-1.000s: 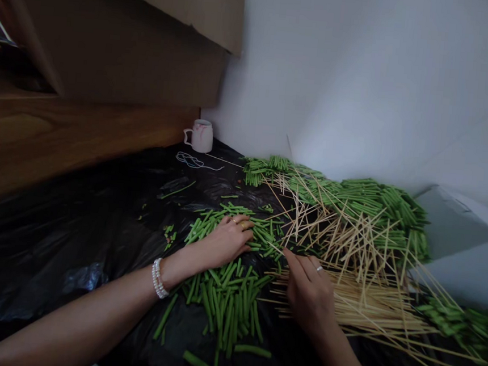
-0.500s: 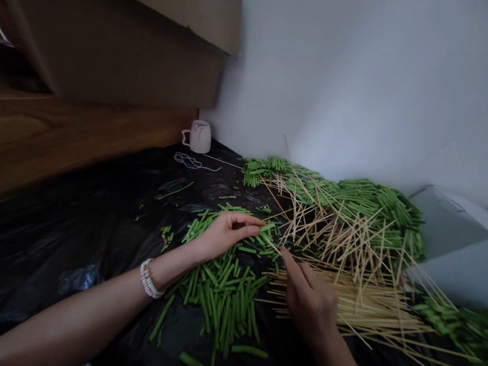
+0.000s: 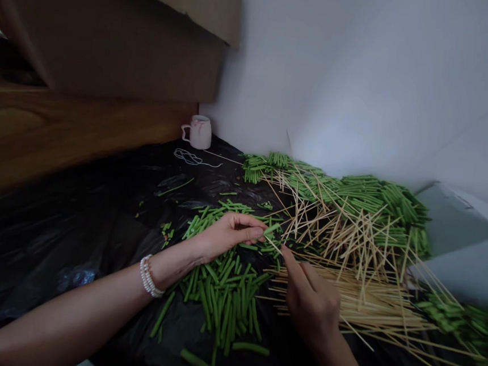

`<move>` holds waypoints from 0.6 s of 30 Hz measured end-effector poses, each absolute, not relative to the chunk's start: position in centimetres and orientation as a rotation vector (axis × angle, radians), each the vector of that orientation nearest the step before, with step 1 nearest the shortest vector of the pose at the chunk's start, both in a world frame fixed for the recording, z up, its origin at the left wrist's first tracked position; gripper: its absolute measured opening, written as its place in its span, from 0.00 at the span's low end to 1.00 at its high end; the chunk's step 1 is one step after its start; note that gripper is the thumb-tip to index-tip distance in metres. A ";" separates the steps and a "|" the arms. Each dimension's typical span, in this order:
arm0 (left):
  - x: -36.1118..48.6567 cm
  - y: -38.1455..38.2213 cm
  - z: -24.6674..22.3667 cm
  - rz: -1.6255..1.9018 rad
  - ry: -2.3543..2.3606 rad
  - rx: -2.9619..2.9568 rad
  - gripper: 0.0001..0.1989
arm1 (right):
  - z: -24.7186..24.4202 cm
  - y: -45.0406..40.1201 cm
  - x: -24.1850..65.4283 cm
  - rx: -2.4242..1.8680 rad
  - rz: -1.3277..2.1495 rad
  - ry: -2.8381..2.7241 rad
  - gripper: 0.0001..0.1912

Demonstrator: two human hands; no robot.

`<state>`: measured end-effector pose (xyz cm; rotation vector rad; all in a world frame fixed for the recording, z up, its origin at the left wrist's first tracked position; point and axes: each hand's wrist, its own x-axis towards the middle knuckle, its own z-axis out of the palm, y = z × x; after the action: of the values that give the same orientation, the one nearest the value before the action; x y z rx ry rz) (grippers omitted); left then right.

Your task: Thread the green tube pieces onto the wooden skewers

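Observation:
My left hand (image 3: 233, 234), with a pearl bracelet at the wrist, pinches a short cut green stem (image 3: 271, 229) between thumb and fingers. In my right hand (image 3: 311, 294) is a thin bamboo skewer (image 3: 273, 243), whose far end meets the green stem at my left fingertips; whether it has pierced the stem I cannot make out. Loose cut green stems (image 3: 228, 307) lie in a heap below and around my left hand. Beside my right hand a bundle of bare skewers (image 3: 374, 300) lies flat.
Skewered rows of green stems (image 3: 362, 194) are piled against the white wall (image 3: 363, 91). A mug (image 3: 200, 133) and a loop of string (image 3: 189, 156) sit at the back on black plastic sheeting (image 3: 110, 194). A cardboard box (image 3: 144, 54) overhangs the left; a pale box (image 3: 462, 225) stands right.
The green stem has turned slightly in my left fingers and shows more clearly. My right hand keeps the skewer against it, hardly moved. The view has shifted slightly.

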<state>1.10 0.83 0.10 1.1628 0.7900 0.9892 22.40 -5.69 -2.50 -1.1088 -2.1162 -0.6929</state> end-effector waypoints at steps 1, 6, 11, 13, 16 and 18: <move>1.1 0.8 0.1 0.989 0.794 1.162 0.11 | -2.5 -5.7 22.4 -1.110 -0.686 -2.116 0.27; 1.0 1.0 -0.1 0.999 0.818 1.140 0.12 | -2.5 -5.7 22.4 -1.146 -0.684 -2.119 0.25; 1.1 0.8 0.0 1.045 0.823 1.149 0.11 | -2.7 -5.6 22.3 -1.152 -0.667 -2.112 0.23; 1.2 0.6 0.1 1.028 0.819 1.151 0.11 | -3.0 -5.5 22.2 -1.162 -0.647 -2.112 0.22; 1.2 0.3 0.3 1.007 0.829 1.151 0.11 | -3.2 -5.3 22.1 -1.155 -0.648 -2.106 0.22; 1.2 0.2 0.3 1.018 0.855 1.179 0.14 | -3.3 -5.3 22.1 -1.150 -0.666 -2.103 0.22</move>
<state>1.15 0.23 0.34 1.1794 0.8549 1.0178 22.06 -5.27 -3.29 -1.1499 -2.1031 -0.6657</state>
